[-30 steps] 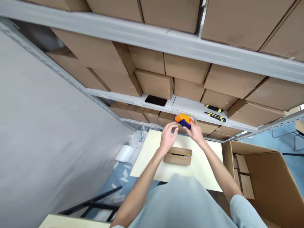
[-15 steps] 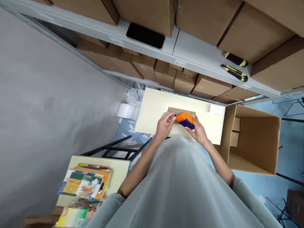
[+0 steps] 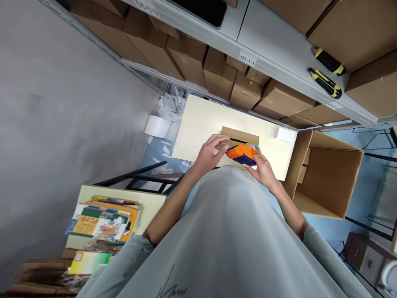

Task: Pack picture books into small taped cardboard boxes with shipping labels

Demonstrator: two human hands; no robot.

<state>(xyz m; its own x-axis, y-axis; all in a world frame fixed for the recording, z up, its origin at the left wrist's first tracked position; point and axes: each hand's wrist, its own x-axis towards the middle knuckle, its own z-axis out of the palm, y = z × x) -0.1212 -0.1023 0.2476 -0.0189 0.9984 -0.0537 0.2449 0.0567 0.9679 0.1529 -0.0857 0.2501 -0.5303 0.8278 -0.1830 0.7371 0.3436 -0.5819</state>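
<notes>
My right hand (image 3: 263, 169) is closed around the right end of an orange and dark blue tape dispenser (image 3: 240, 152). A roll of tape (image 3: 253, 146) with a coloured core shows at the dispenser's far side. At the dispenser's left end, my left hand (image 3: 211, 154) has its thumb and fingers apart; whether the thumb touches the dispenser I cannot tell. Just beyond both hands a small brown cardboard box (image 3: 240, 134) with a dark slit along it lies on the cream table (image 3: 201, 120). The hands and dispenser hide part of it.
An open carton (image 3: 328, 182) stands right of the table, smaller boxes inside. A white box (image 3: 285, 134) is at the table's right end. Shelves ahead hold cartons, two utility knives (image 3: 325, 82) and a black phone-like slab (image 3: 204, 10). Booklets (image 3: 105, 221) lie on a side table, lower left.
My left hand has drawn slightly left, and its thumb and fingers are farther from the dispenser. The right hand keeps its hold. The camera view has shifted and tilted.
</notes>
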